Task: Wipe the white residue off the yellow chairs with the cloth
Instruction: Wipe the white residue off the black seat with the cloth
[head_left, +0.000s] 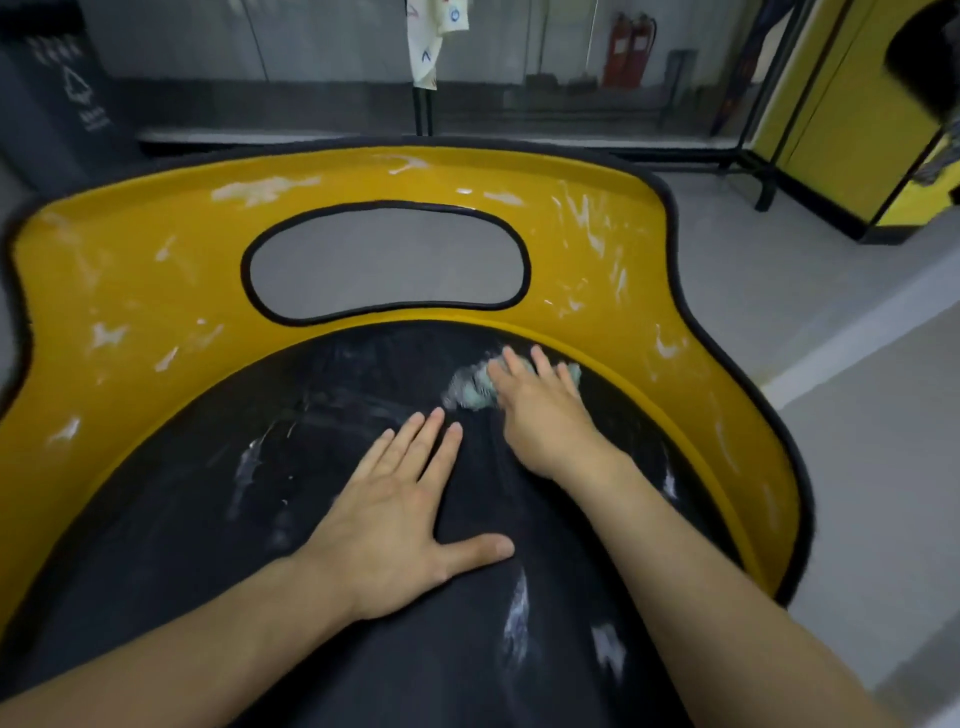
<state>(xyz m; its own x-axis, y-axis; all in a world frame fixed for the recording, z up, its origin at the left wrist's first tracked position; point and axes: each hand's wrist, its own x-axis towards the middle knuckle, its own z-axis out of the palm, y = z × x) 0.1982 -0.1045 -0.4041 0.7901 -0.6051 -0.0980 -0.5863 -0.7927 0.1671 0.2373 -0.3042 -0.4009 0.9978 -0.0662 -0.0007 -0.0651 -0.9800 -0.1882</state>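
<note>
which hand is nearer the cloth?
Right. The right hand presses on the cloth; the left hand rests on the black seat, just short of it.

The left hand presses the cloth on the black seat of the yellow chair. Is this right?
No. In the head view the right hand presses the cloth on the black seat of the yellow chair; the left hand lies flat, bare.

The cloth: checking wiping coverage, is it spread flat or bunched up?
Bunched: the cloth is a crumpled, blurred wad under the right hand on the black seat.
</note>
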